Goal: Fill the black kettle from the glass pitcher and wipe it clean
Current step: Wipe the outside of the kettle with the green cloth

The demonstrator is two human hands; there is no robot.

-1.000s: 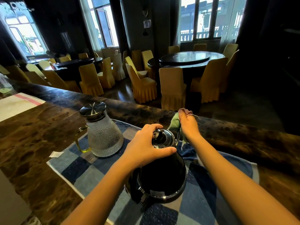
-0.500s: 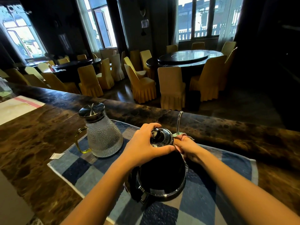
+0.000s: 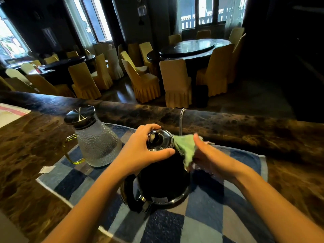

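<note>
The black kettle (image 3: 163, 181) stands on a blue checked cloth (image 3: 210, 216), its thin metal spout (image 3: 181, 120) rising at the far side. My left hand (image 3: 140, 151) grips the kettle's top around the shiny lid (image 3: 159, 139). My right hand (image 3: 212, 156) holds a green wiping cloth (image 3: 186, 148) against the kettle's upper right side. The textured glass pitcher (image 3: 96, 141) with a metal lid and yellowish handle stands to the left of the kettle on the same cloth.
The dark marbled counter (image 3: 26, 155) has a raised far edge (image 3: 228, 123). A small white paper scrap (image 3: 46, 169) lies left of the checked cloth, and a pale red-striped towel (image 3: 8, 113) lies at far left. Beyond are dining tables and yellow-covered chairs.
My right hand has moved the green cloth from the spout's upper part down to the kettle's shoulder beside the lid. My left hand stays on the kettle's top.
</note>
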